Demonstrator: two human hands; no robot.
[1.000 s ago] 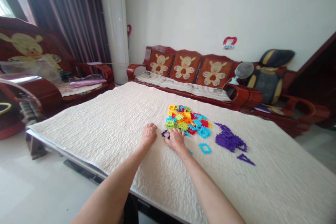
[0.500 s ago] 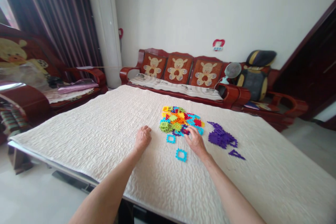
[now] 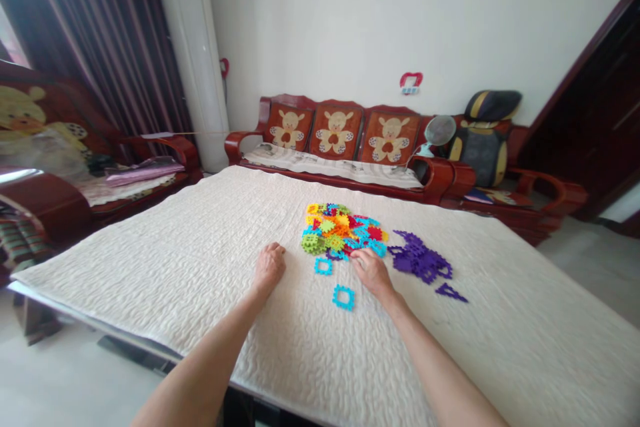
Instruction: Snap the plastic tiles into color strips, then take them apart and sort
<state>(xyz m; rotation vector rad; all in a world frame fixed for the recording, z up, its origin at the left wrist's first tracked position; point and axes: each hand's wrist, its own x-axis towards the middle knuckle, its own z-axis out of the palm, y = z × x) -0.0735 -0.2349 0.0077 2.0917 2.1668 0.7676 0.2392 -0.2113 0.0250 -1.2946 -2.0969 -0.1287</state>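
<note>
A heap of bright toothed plastic building pieces (image 3: 334,227) in yellow, green, orange, red and blue lies on the quilted cover. My right hand (image 3: 373,272) is at the near edge of this heap, thumb and fingertips drawn together beside a red piece; what they grip, if anything, is too small to make out. To its right is a pile of purple pieces (image 3: 420,260), with a purple triangle (image 3: 451,292) just in front. Two blue square frames, one nearer the heap (image 3: 323,267) and one closer to me (image 3: 344,297), lie between my hands. My left hand (image 3: 270,265) rests on the cover, fingers curled, holding nothing visible.
The pale quilted cover (image 3: 165,267) spreads over a large table. Behind it stands a wooden sofa (image 3: 335,170) with bear cushions and a small fan (image 3: 440,131) at its right end. Wooden armchairs flank the table on the left (image 3: 45,213) and right (image 3: 555,197).
More purple now shows on the left side of the purple pile, and less by my right fingertips, which have closed together at the heap's edge. My left hand stays put. The view has shifted slightly.
</note>
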